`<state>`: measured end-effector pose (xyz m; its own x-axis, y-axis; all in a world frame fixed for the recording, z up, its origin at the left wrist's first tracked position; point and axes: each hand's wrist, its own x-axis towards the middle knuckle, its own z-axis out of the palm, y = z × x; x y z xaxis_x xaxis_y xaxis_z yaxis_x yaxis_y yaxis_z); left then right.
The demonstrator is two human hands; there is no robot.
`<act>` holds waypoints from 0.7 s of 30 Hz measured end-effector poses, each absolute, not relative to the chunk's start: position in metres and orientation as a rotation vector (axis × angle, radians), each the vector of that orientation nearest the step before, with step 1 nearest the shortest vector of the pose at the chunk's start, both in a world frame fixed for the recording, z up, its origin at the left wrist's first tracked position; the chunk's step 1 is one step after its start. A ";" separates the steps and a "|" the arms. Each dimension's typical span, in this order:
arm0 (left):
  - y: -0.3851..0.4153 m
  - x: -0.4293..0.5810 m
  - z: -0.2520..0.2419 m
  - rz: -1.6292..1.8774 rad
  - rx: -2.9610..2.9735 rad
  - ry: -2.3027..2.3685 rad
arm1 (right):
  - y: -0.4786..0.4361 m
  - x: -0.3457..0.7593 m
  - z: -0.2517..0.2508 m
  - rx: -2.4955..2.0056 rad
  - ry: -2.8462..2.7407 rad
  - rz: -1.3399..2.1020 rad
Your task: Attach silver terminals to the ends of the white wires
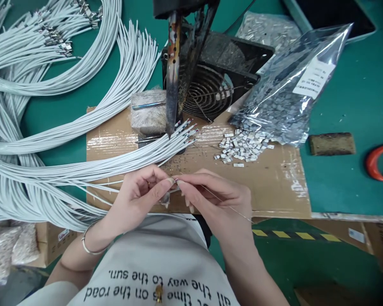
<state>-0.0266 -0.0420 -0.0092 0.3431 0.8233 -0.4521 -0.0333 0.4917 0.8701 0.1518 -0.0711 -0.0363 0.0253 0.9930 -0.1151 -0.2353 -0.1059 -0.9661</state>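
Note:
Fingertips of both hands meet just above the cardboard's front edge. My left hand [147, 191] is closed in a pinch on what looks like the end of a white cable, mostly hidden by the fingers. A small shiny piece [165, 198] shows under its thumb. Also pinched, my right hand [213, 195] has a thin solder wire [231, 208] running across its fingers and down to the right. Just beyond the hands lies a bundle of white cables [127, 163], its stripped ends under the dark tip of a soldering iron [171, 106].
Small metal connectors [242, 146] lie piled on the cardboard [274, 187], beside a clear bag of parts [284, 97]. A black fan [207, 91] stands behind the iron. More cable bundles [92, 72] cover the left. A brown sponge [332, 143] and red-handled scissors [373, 163] lie right.

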 end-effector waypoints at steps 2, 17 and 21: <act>-0.042 -0.025 -0.008 0.672 0.924 1.094 | -0.071 0.152 -0.035 -1.138 -0.940 1.368; -0.049 -0.023 -0.011 0.770 1.075 1.140 | -0.069 0.143 -0.044 -1.033 -0.721 1.480; -0.052 -0.022 -0.010 0.765 1.166 1.183 | -0.068 0.152 -0.035 -1.160 -0.999 1.284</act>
